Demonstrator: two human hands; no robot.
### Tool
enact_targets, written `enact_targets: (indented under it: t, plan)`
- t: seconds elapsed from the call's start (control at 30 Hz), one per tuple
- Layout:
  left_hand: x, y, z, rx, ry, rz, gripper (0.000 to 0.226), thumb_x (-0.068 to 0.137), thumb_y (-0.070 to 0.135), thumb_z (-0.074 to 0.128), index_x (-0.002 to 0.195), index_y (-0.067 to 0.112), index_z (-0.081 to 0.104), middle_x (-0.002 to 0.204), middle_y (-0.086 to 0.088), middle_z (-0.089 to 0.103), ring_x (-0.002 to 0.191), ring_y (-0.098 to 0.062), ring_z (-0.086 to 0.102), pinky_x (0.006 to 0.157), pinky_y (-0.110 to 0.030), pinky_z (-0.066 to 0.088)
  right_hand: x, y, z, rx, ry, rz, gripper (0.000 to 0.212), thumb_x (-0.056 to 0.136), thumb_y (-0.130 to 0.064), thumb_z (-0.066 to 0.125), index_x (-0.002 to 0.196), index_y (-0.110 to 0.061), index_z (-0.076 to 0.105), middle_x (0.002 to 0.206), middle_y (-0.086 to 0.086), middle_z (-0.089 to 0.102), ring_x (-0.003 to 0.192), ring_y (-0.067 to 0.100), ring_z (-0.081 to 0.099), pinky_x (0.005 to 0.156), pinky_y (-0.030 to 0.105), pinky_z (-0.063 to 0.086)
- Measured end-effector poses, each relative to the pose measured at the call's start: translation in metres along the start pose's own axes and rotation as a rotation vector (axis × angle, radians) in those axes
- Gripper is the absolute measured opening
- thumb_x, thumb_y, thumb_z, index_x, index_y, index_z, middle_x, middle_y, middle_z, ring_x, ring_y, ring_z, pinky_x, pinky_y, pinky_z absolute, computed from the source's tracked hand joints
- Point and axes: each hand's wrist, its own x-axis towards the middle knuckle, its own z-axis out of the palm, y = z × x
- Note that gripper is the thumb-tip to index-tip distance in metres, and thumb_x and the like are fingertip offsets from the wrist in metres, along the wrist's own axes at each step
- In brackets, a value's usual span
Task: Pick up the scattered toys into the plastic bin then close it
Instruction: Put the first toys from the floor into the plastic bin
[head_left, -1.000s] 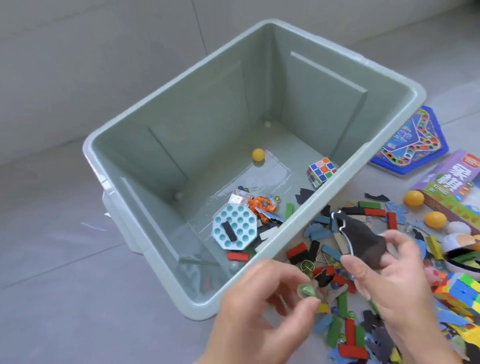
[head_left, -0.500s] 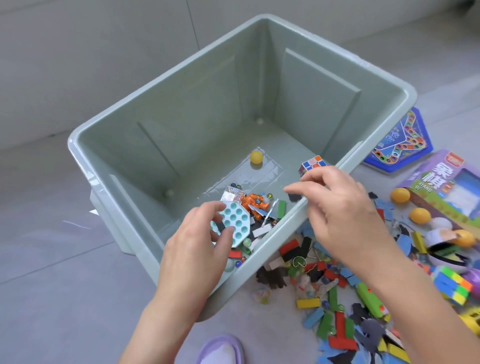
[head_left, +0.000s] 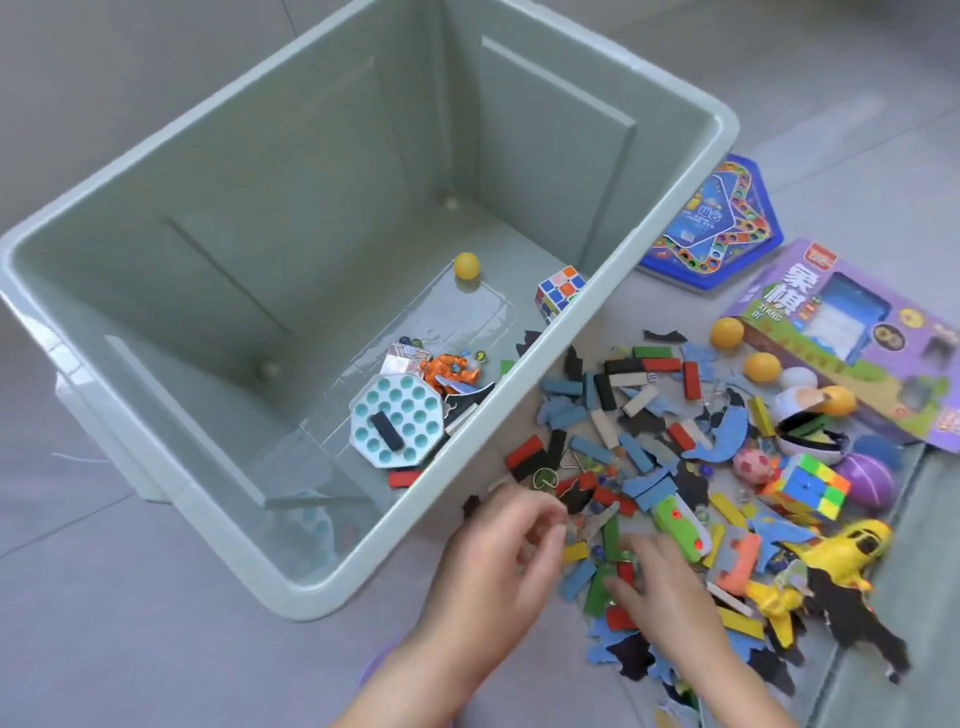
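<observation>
On floor (head_left: 130, 623), grey tiles: bin (head_left: 311, 208), grey-green, upright, top open, fills left and centre of view.

Bin contents, all on its bottom, mostly toward the near-right wall:
- yellow ball (head_left: 466, 266), alone, further back
- cube (head_left: 558, 291), against the right wall
- orange figure (head_left: 449, 371)
- pop toy (head_left: 410, 415), octagonal, teal dimples, with black block (head_left: 387, 431) lying on it
- red block (head_left: 405, 478), just beside the pop toy's near edge
- a few marbles near the figure; too small to count

Pile (head_left: 623, 415) of scattered toys lies on the floor just outside the bin's right wall, reaching its base. It is made up of flat blocks in blue, black, red, green and yellow, plus dark and blue cut-out shapes.

Far side of pile: board (head_left: 717, 228), blue, hexagonal; purple box (head_left: 841, 332), lying flat; orange ball (head_left: 727, 332) at the box's edge.

Right side of pile: second cube (head_left: 805, 486); plane (head_left: 841, 551), yellow. Green toy (head_left: 678, 525) lies between the right hand's fingertips and the second cube.

Left hand (head_left: 498, 561): over the pile's near-left edge, close to the bin wall, fingers curled toward the thumb. Motion blur, so I cannot tell whether anything is pinched.

Right hand (head_left: 670, 587): palm down on the near part of the pile, fingers fairly straight, tips touching green and red blocks. It grips nothing visible.

Hands are near each other, not touching.
</observation>
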Motion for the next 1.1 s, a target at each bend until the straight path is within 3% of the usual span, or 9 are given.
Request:
enact_targets:
  t: [0.1, 0.17, 0.23, 0.3, 0.37, 0.5, 0.6, 1.0, 1.1]
  plan:
    - [-0.012, -0.066, 0.032, 0.11, 0.047, -0.394, 0.021, 0.084, 0.017, 0.062, 0.091, 0.036, 0.055, 0.096, 0.014, 0.052, 0.083, 0.0, 0.054, 0.077, -0.009, 0.043, -0.004, 0.0, 0.028, 0.021, -0.049, 0.077, 0.043, 0.083, -0.045, 0.061, 0.118, -0.025, 0.048, 0.111, -0.005, 0.046, 0.1, 0.015, 0.057, 0.068, 0.028, 0.047]
    - [-0.024, -0.106, 0.041, 0.212, 0.112, -0.45, 0.019, 0.08, 0.012, 0.067, 0.097, 0.019, 0.061, 0.097, 0.004, 0.056, 0.087, -0.011, 0.056, 0.083, -0.028, 0.049, -0.005, -0.004, 0.039, 0.072, -0.024, 0.131, 0.044, 0.081, -0.046, 0.063, 0.115, -0.022, 0.048, 0.108, -0.002, 0.049, 0.098, 0.017, 0.059, 0.066, 0.029, 0.045]
    - [-0.036, -0.131, 0.052, 0.316, 0.071, -0.391, 0.018, 0.076, 0.012, 0.069, 0.093, 0.015, 0.062, 0.093, -0.002, 0.06, 0.086, -0.022, 0.058, 0.075, -0.036, 0.052, -0.006, -0.007, 0.048, 0.06, 0.005, 0.152, 0.049, 0.078, -0.047, 0.064, 0.114, -0.018, 0.049, 0.11, 0.001, 0.048, 0.098, 0.019, 0.059, 0.063, 0.028, 0.042]
    - [-0.042, -0.134, 0.067, 0.349, -0.058, -0.286, 0.024, 0.072, 0.014, 0.065, 0.094, 0.019, 0.057, 0.094, -0.003, 0.059, 0.086, -0.018, 0.057, 0.07, -0.03, 0.052, -0.007, -0.009, 0.055, 0.053, 0.046, 0.139, 0.053, 0.076, -0.046, 0.067, 0.114, -0.013, 0.05, 0.111, 0.005, 0.048, 0.098, 0.022, 0.059, 0.065, 0.029, 0.044]
    - [-0.043, -0.126, 0.085, 0.375, -0.236, -0.165, 0.032, 0.069, 0.017, 0.065, 0.098, 0.02, 0.053, 0.101, -0.002, 0.058, 0.091, -0.015, 0.055, 0.071, -0.024, 0.051, -0.008, -0.012, 0.059, 0.064, 0.062, 0.107, 0.053, 0.076, -0.041, 0.07, 0.115, -0.01, 0.05, 0.11, 0.006, 0.047, 0.1, 0.024, 0.058, 0.069, 0.031, 0.047]
    - [-0.033, -0.111, 0.114, 0.482, -0.478, -0.113, 0.041, 0.066, 0.026, 0.073, 0.1, 0.018, 0.054, 0.116, -0.005, 0.057, 0.098, -0.025, 0.057, 0.071, -0.03, 0.054, -0.008, -0.012, 0.062, 0.086, 0.038, 0.054, 0.053, 0.081, -0.027, 0.065, 0.127, -0.014, 0.043, 0.119, 0.005, 0.045, 0.109, 0.026, 0.052, 0.078, 0.033, 0.047]
    - [-0.027, -0.109, 0.122, 0.614, -0.502, -0.114, 0.052, 0.047, 0.033, 0.082, 0.088, 0.024, 0.052, 0.1, -0.002, 0.063, 0.081, -0.021, 0.062, 0.051, -0.026, 0.05, -0.01, -0.01, 0.06, 0.137, 0.033, 0.08, 0.053, 0.084, -0.025, 0.062, 0.131, -0.02, 0.038, 0.125, 0.002, 0.046, 0.115, 0.025, 0.051, 0.078, 0.034, 0.046]
    - [-0.027, -0.107, 0.133, 0.715, -0.389, -0.172, 0.056, 0.033, 0.041, 0.085, 0.079, 0.018, 0.063, 0.08, -0.002, 0.064, 0.067, -0.021, 0.061, 0.042, -0.028, 0.045, 0.0, -0.011, 0.058, -0.037, 0.117, 0.101, 0.05, 0.088, -0.029, 0.052, 0.135, -0.024, 0.038, 0.127, 0.001, 0.05, 0.106, 0.023, 0.059, 0.071, 0.033, 0.049]
    - [-0.023, -0.108, 0.136, 0.742, -0.379, -0.182, 0.058, 0.033, 0.025, 0.09, 0.084, 0.013, 0.065, 0.08, -0.005, 0.066, 0.068, -0.022, 0.064, 0.044, -0.026, 0.048, 0.002, -0.013, 0.057, -0.023, 0.138, 0.066, 0.041, 0.089, -0.034, 0.054, 0.126, -0.019, 0.049, 0.119, 0.006, 0.056, 0.099, 0.028, 0.063, 0.067, 0.035, 0.049]
